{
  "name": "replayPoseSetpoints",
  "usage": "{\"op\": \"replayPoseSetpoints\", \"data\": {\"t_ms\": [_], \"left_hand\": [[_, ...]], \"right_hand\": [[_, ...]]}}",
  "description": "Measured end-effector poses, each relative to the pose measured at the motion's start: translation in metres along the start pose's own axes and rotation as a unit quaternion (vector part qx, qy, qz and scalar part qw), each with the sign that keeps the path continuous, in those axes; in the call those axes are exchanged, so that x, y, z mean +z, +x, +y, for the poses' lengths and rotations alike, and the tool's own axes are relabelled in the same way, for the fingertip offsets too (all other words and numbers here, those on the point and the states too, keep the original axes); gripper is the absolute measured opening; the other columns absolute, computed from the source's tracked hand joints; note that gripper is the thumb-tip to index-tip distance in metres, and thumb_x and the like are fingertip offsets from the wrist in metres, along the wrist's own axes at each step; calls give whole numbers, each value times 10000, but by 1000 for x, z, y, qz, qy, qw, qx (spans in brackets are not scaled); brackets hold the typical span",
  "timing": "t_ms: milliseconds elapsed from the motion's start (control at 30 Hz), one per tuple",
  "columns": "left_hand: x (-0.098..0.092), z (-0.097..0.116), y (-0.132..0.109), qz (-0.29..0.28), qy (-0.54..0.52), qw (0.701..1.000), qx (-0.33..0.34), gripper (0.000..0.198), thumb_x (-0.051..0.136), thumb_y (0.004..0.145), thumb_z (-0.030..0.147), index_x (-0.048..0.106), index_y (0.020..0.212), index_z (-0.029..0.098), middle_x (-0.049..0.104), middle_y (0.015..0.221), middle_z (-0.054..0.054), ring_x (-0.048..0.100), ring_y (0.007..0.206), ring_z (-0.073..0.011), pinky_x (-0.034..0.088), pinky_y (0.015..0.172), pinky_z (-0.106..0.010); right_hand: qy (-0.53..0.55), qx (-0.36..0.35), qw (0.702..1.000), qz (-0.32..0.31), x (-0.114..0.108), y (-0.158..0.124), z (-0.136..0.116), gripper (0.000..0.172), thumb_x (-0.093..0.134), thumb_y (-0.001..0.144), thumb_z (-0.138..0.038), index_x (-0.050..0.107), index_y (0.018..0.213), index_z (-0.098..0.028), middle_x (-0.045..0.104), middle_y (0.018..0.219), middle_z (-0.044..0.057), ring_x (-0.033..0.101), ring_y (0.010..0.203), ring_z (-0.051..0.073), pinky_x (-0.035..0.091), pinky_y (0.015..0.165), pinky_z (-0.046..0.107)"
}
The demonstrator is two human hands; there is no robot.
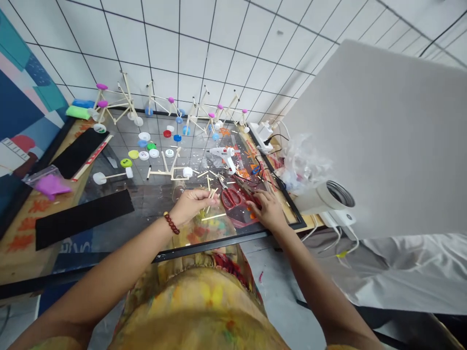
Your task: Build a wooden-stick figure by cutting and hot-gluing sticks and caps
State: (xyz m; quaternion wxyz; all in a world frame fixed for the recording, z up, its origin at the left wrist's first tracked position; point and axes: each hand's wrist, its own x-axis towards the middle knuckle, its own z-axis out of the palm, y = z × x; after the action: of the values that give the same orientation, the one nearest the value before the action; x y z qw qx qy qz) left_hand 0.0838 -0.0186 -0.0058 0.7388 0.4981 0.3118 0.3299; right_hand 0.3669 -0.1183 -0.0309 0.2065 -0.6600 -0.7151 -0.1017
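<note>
Several short pale wooden sticks (211, 195) are pinched between the thumb and fingers of my left hand (193, 203), just above the glossy tabletop. My right hand (269, 208) is at the right, its thumb and fingers apart and curved down over a dark tool with long jaws, perhaps pliers (245, 185); whether it touches the handles is hard to see. Between the hands lie red-handled scissors (230, 198). A loose stick (214, 217) rests in front of my left hand. Behind the scissors lies a white glue gun (225, 156).
Stick frames with bottle-cap wheels (170, 170) stand mid-table and along the tiled wall. Loose coloured caps (151, 146) and stick scraps are scattered about. Black strips (85, 218) lie left. At right are a power strip (263, 132), cables, clear plastic bags (306, 158) and a white cylinder (324, 197).
</note>
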Motion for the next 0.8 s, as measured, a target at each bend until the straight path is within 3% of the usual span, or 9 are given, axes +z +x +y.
{"op": "replayPoseSetpoints", "data": {"t_ms": [167, 267, 333, 433, 500, 667, 800], "left_hand": [[0, 5, -2, -1, -10, 1000, -19, 479, 933, 433, 442, 773, 755, 125, 763, 725, -75, 700, 724, -179, 544, 844, -345], [1, 5, -2, 7, -41, 999, -35, 516, 936, 418, 467, 762, 763, 124, 747, 681, -53, 695, 678, -158, 555, 779, -309], [2, 3, -2, -10, -44, 998, -44, 517, 935, 433, 465, 761, 781, 124, 739, 669, -44, 695, 665, -154, 558, 741, -291], [3, 3, -2, -41, -28, 998, -40, 471, 928, 472, 445, 756, 772, 125, 726, 653, -31, 672, 619, -136, 552, 674, -264], [2, 4, -2, -49, -25, 998, -28, 431, 920, 495, 441, 736, 722, 123, 715, 642, -24, 656, 599, -127, 552, 664, -262], [-3, 9, 1, -57, -31, 997, -42, 448, 884, 565, 486, 697, 717, 108, 706, 655, -44, 685, 646, -148, 567, 714, -291], [-6, 10, 3, -52, -44, 997, -34, 421, 853, 644, 468, 673, 732, 98, 694, 671, -51, 666, 596, -127, 554, 647, -268]], "right_hand": [[9, 0, 1000, 23, -10, 2, -7, 363, 604, 893, -522, 684, 958, -174, 675, 1161, 174, 623, 1069, 313, 480, 936, 467], [83, 40, 991, 93, -16, 11, -37, 260, 617, 903, -440, 704, 935, -196, 693, 1061, 133, 629, 1021, 276, 479, 919, 436], [196, 43, 976, 78, -15, 23, -67, 216, 604, 916, -394, 716, 930, -210, 696, 923, 83, 635, 922, 228, 490, 868, 384], [380, 62, 923, 22, -2, 45, -109, 274, 652, 871, -437, 728, 1013, -215, 651, 820, 31, 589, 719, 162, 488, 694, 311], [459, 63, 886, 15, 8, 59, -125, 270, 648, 866, -469, 746, 891, -218, 634, 784, 19, 583, 737, 158, 479, 707, 306], [565, 107, 817, 44, 17, 90, -129, 288, 725, 794, -487, 701, 703, -215, 562, 682, -17, 535, 628, 132, 448, 617, 283], [614, 113, 779, -55, 11, 106, -127, 311, 789, 714, -507, 704, 767, -212, 581, 672, -23, 509, 554, 118, 418, 533, 264]]}}
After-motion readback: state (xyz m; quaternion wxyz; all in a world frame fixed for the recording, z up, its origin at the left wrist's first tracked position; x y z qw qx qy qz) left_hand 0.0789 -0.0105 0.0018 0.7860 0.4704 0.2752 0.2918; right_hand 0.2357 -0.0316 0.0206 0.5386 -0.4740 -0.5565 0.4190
